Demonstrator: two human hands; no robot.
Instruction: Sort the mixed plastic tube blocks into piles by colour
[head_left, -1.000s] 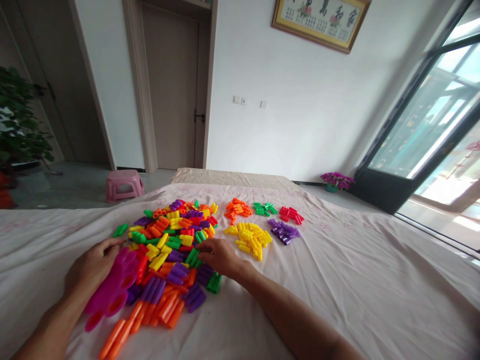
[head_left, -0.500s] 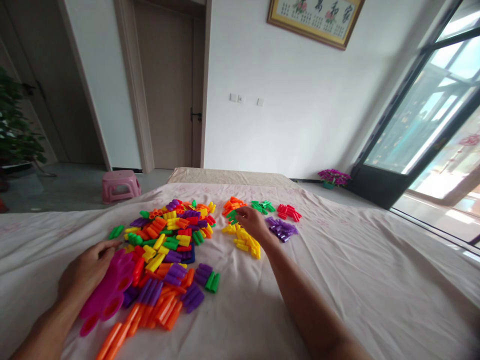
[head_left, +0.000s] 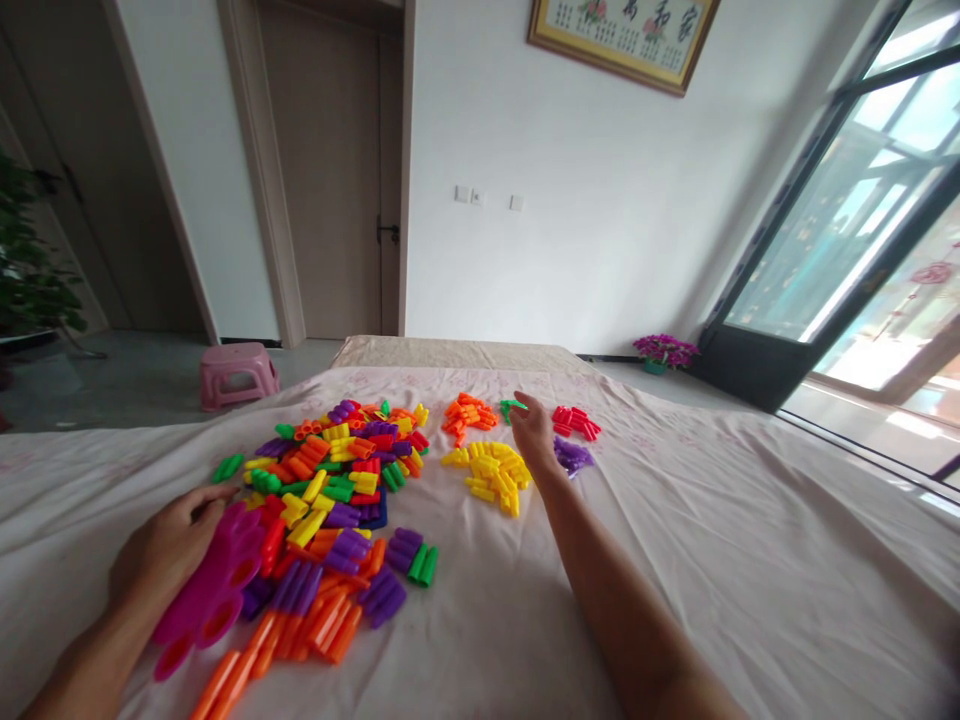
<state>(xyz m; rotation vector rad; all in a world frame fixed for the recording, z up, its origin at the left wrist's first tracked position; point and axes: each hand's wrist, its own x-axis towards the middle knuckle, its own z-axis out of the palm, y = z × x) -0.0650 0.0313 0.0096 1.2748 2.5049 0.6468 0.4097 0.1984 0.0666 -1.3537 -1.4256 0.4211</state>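
Note:
My right hand (head_left: 534,432) reaches over the small heap of green plastic tube blocks (head_left: 508,411), partly hiding it. Its fingers look spread, and I see no block between them. My left hand (head_left: 161,545) has its fingers curled at a bright pink plastic piece (head_left: 214,590) with rounded lobes and reddish round ends. The palm and back of that hand hide part of the grip. Beside it spreads a mixed pile of coloured tube blocks (head_left: 337,485). Around my right hand lie single-colour heaps: orange (head_left: 469,415), yellow (head_left: 495,475), red (head_left: 576,422) and purple (head_left: 574,457).
A pale patterned cloth (head_left: 712,560) with folds covers the broad surface. Joined orange tubes (head_left: 236,680) extend toward me at the near left. Beyond the cloth stand a pink stool (head_left: 238,375) and a pot of purple flowers (head_left: 665,350).
My right hand has moved right, from between the orange and yellow heaps to the green heap. The green block it carried no longer shows in its fingers. My left hand stays at the pink piece.

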